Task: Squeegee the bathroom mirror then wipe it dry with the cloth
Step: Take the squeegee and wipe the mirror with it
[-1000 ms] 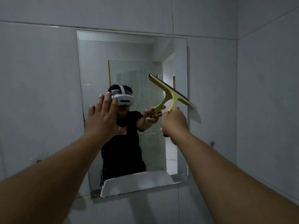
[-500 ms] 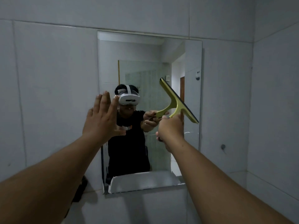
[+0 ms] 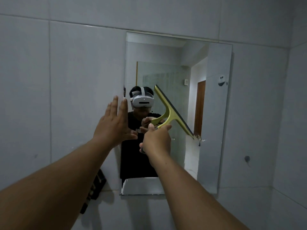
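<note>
Dim and grey overall, with brightest light in the mirror [image 3: 214, 113] from a reflected doorway. Soft grain throughout; tile lines bowed toward edges; forearms slightly blurred up close.

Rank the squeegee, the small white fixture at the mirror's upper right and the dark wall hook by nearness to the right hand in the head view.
1. Squeegee: gripped in the right hand.
2. White fixture: up right, on the mirror.
3. Dark wall hook: far right, on the tiles.

Upper mirror [image 3: 166, 52] glass open, squeegee [image 3: 172, 112] blade slanting across centre, left hand [image 3: 114, 123] covering left edge
</note>
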